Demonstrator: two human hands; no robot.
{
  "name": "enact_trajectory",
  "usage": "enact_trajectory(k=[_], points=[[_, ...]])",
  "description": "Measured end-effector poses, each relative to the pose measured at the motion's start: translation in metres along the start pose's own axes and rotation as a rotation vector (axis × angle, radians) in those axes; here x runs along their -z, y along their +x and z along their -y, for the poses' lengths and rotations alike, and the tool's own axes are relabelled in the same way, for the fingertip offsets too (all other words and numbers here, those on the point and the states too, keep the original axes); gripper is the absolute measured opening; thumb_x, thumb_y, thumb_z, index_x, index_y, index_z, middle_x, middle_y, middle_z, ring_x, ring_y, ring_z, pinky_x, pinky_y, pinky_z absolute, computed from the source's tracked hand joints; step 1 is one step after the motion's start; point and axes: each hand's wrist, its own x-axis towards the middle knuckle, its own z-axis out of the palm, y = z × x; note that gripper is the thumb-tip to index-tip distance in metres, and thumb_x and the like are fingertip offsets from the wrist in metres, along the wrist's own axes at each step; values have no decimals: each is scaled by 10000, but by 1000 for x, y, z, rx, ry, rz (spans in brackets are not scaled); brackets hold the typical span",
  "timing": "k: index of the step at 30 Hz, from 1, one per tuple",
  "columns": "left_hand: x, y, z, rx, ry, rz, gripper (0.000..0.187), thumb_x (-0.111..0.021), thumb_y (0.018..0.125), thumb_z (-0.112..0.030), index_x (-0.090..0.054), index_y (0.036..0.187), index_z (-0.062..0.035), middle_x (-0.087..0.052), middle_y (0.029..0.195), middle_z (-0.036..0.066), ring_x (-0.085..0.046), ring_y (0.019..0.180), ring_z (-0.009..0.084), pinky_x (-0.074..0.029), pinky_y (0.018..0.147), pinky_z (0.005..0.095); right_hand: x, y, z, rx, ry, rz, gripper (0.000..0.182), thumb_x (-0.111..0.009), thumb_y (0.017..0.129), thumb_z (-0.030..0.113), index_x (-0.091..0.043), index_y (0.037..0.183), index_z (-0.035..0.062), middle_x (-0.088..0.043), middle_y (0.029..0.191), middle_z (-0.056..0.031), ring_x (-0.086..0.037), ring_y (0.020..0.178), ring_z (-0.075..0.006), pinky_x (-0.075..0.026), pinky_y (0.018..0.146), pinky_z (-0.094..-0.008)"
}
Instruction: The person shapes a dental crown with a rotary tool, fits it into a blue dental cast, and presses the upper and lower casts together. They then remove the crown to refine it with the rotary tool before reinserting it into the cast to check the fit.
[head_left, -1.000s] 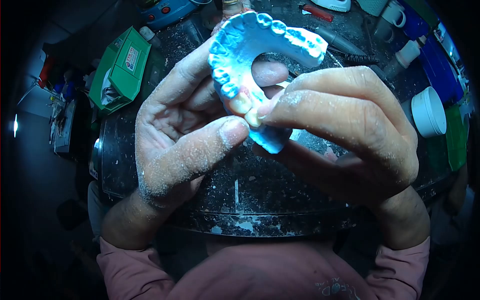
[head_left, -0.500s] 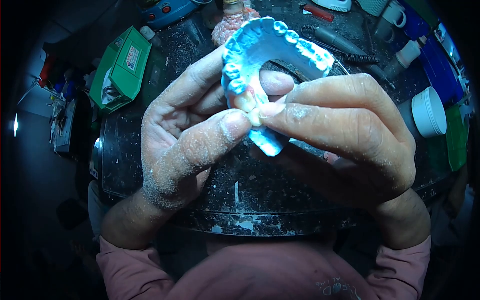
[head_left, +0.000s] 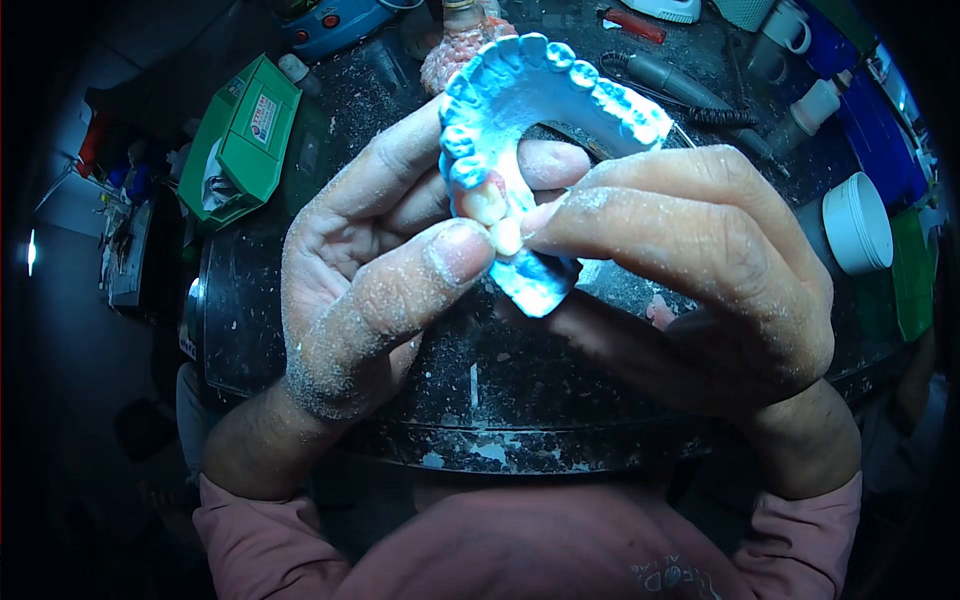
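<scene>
A horseshoe-shaped blue-white plaster dental model (head_left: pixel 540 85) is held up above the bench, its teeth facing me. My left hand (head_left: pixel 365 250) is closed around its left side, fingers behind and thumb tip beside the cream-coloured false teeth (head_left: pixel 488 205). These teeth sit on the near left part of the arch, with a bit of pink around them. From the right, my right hand (head_left: pixel 700 240) grips the model with its thumb and fingertips against the inner side of the false teeth. Its lower fingers are partly hidden below. Whitish dust coats both hands.
The dark, chipped bench (head_left: pixel 450 400) lies beneath. A green bin (head_left: pixel 240 140) stands at left, a blue device (head_left: pixel 340 25) at the back. A handpiece (head_left: pixel 680 85) with coiled cord, a white tub (head_left: pixel 857 225) and a mug (head_left: pixel 785 40) are at right.
The model has tilted slightly, its near end shifting a little. My left thumb has slid left, and my right fingertips have drawn back slightly, exposing more of the front false tooth.
</scene>
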Motion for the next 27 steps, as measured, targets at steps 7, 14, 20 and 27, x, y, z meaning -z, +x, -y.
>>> enact_trajectory(k=[7,14,20,27], points=[[2,1,0,-14,25,5,532,-685,775,-173,-489,1213,57,-578,1153,155,-565,1110,273,-398,1035,413,0,2,2,-25,-3,14,455,-822,624,37,-632,1035,-7,-664,942,-113,-653,860,-206,-559,694,-288],[6,1,1,-4,87,-10,635,-687,769,-179,-428,1294,68,-541,1242,189,-538,1162,296,-379,1053,423,3,3,0,-5,4,26,466,-820,625,32,-625,1046,-8,-667,961,-120,-654,869,-212,-554,715,-294],[4,4,1,-72,77,80,630,-620,827,-261,-400,1312,76,-529,1263,202,-533,1167,302,-375,1052,434,4,-1,4,-54,25,12,480,-810,632,-1,-604,1064,-35,-664,962,-134,-657,898,-229,-551,734,-304],[16,6,3,-23,-170,161,504,-463,925,-230,-371,1325,62,-530,1256,210,-535,1165,301,-407,1011,475,5,0,-1,-70,105,31,507,-796,653,-47,-570,1106,-69,-645,985,-177,-648,950,-246,-578,784,-311]])
